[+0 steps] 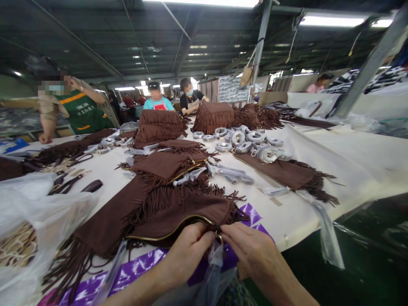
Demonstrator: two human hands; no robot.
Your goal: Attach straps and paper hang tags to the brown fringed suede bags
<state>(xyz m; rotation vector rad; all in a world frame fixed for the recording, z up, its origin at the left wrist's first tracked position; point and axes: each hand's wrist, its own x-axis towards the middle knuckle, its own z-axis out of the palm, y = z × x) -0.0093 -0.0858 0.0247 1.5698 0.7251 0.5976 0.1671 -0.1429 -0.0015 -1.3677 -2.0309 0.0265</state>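
Big workshop, white table [321, 157]. Two hands up front: the left hand [186, 253] pinches the near edge of one brown fringed bag [191, 210], the right hand's [251, 246] fingers are at its right corner by one metal ring [219, 236], can't tell if they're closed. The bag lies just beyond the hands, long axis left to right, ring between them, right hand maybe nearer. Past the bag: coiled straps [270, 154], too overlapped to count, two tall fringed stacks [213, 114], at least four co-workers [157, 103].
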